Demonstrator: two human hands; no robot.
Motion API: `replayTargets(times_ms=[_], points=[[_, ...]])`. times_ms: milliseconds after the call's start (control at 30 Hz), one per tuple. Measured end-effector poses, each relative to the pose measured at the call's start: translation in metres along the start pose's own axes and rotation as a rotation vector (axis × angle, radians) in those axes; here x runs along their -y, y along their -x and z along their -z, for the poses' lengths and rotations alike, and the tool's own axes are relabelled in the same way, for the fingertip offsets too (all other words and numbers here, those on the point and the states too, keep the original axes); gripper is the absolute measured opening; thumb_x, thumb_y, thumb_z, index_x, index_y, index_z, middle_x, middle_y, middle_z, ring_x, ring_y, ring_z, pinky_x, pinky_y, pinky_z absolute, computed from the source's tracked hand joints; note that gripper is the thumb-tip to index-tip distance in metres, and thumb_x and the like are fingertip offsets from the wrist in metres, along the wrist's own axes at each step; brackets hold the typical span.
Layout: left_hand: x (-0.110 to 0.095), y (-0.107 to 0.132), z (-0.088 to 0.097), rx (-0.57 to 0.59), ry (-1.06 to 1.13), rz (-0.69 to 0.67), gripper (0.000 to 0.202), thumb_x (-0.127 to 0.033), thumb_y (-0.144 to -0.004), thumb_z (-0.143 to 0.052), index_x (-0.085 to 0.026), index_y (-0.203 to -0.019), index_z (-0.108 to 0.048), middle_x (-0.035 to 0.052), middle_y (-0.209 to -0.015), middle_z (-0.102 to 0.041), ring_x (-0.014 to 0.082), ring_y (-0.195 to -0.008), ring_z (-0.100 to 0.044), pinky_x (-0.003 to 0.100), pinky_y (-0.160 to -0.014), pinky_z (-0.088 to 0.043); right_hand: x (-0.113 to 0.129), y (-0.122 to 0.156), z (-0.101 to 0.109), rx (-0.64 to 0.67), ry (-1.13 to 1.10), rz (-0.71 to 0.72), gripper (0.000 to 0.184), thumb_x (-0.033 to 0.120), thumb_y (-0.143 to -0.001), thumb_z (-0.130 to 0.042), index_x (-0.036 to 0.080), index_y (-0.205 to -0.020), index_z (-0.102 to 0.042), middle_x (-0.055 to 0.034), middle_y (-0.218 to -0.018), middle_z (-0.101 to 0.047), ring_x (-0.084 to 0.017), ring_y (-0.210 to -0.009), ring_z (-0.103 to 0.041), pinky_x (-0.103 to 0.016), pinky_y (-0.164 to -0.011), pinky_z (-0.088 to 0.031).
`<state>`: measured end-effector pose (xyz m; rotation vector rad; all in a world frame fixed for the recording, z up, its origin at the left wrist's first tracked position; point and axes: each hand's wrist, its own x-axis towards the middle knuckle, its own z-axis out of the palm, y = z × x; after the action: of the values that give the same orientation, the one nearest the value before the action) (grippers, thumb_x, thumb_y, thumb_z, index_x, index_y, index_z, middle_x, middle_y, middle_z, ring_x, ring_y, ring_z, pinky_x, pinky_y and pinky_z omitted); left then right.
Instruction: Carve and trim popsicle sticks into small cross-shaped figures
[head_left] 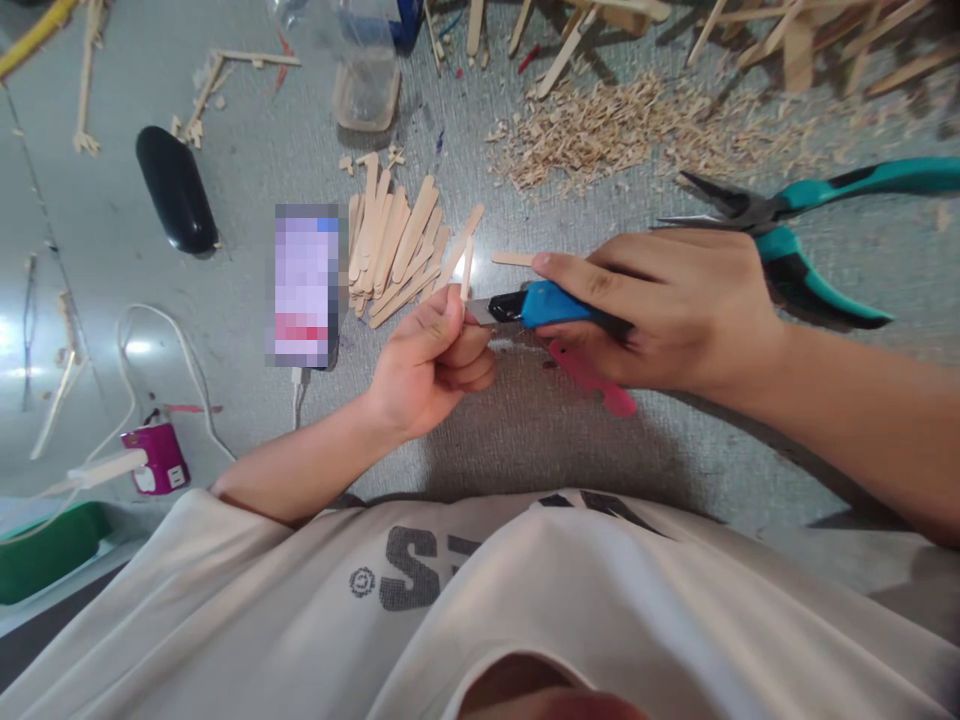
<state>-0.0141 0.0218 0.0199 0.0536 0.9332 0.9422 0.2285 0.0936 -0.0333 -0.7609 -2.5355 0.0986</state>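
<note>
My left hand point(433, 362) is closed around a thin wooden stick point(467, 270) that stands upright out of the fingers. My right hand point(667, 310) grips a blue utility knife point(536, 304), its blade pointing left and touching the stick near my left thumb. Both hands hover just above the grey floor mat point(540, 440). A pink plastic piece point(592, 380) lies under my right hand.
A pile of flat wooden sticks point(394, 250) lies beside a phone point(304, 285) with a charging cable. Teal-handled pliers point(795, 230) rest at the right, wood shavings point(615, 125) behind. A black case point(176, 190), a magenta plug adapter point(156, 460) and a clear bottle point(364, 60) are to the left and back.
</note>
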Motion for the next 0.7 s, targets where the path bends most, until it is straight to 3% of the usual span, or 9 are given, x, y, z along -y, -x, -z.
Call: replayTargets(times_ms=[133, 233, 400, 533, 600, 700], points=[[0.002, -0.001, 0.006, 0.159, -0.122, -0.127, 0.042, -0.026, -0.12, -0.037, -0.022, -0.08, -0.05, -0.0122, -0.058, -0.017, 0.007, -0.048, -0.005, 0.017, -0.048, -0.026, 0.0, -0.001, -0.001, -0.042, -0.1, 0.012, 0.049, 0.056, -0.121, -0.044, 0.025, -0.153, -0.065, 0.0004, -0.087, -0.07, -0.016, -0.065, -0.056, -0.034, -0.06, -0.041], [0.003, -0.002, 0.008, 0.222, -0.153, -0.184, 0.041, -0.025, -0.12, -0.035, -0.022, -0.083, -0.052, -0.0122, -0.059, -0.017, 0.0073, -0.048, -0.006, 0.017, -0.049, -0.026, 0.004, -0.004, -0.002, -0.02, -0.159, -0.024, 0.05, 0.056, -0.121, -0.046, 0.021, -0.149, -0.069, -0.0013, -0.088, -0.069, -0.016, -0.068, -0.058, -0.033, -0.06, -0.041], [0.002, 0.0, 0.003, 0.089, -0.053, -0.061, 0.04, -0.035, -0.119, -0.052, -0.023, -0.082, -0.041, -0.0128, -0.06, -0.019, 0.0061, -0.047, -0.009, 0.017, -0.049, -0.025, 0.009, -0.005, -0.003, -0.138, -0.014, -0.027, 0.046, 0.058, -0.119, -0.053, 0.025, -0.145, -0.071, -0.0012, -0.092, -0.073, -0.018, -0.073, -0.06, -0.034, -0.066, -0.042], [0.001, 0.0, -0.004, -0.049, 0.063, 0.034, 0.051, -0.048, -0.114, -0.066, -0.025, -0.082, -0.033, -0.0132, -0.062, -0.016, 0.0052, -0.046, -0.012, 0.018, -0.049, -0.022, 0.008, -0.006, 0.0, -0.1, 0.08, -0.051, 0.042, 0.057, -0.117, -0.059, 0.031, -0.147, -0.073, -0.0013, -0.097, -0.077, -0.021, -0.082, -0.068, -0.035, -0.074, -0.046], [0.001, -0.001, -0.004, -0.06, 0.07, 0.033, 0.054, -0.05, -0.114, -0.067, -0.025, -0.081, -0.033, -0.0131, -0.063, -0.015, 0.0052, -0.046, -0.011, 0.018, -0.049, -0.021, 0.007, -0.007, 0.001, -0.093, 0.109, -0.029, 0.041, 0.055, -0.116, -0.062, 0.031, -0.147, -0.073, -0.0014, -0.098, -0.079, -0.021, -0.084, -0.07, -0.036, -0.075, -0.047], [0.002, -0.001, -0.001, 0.015, 0.012, -0.042, 0.052, -0.045, -0.112, -0.07, -0.023, -0.079, -0.036, -0.0127, -0.062, -0.015, 0.0054, -0.048, -0.01, 0.018, -0.05, -0.022, 0.005, -0.009, 0.002, -0.196, 0.113, 0.047, 0.04, 0.053, -0.114, -0.068, 0.026, -0.143, -0.071, -0.0007, -0.092, -0.076, -0.021, -0.079, -0.067, -0.037, -0.069, -0.045]])
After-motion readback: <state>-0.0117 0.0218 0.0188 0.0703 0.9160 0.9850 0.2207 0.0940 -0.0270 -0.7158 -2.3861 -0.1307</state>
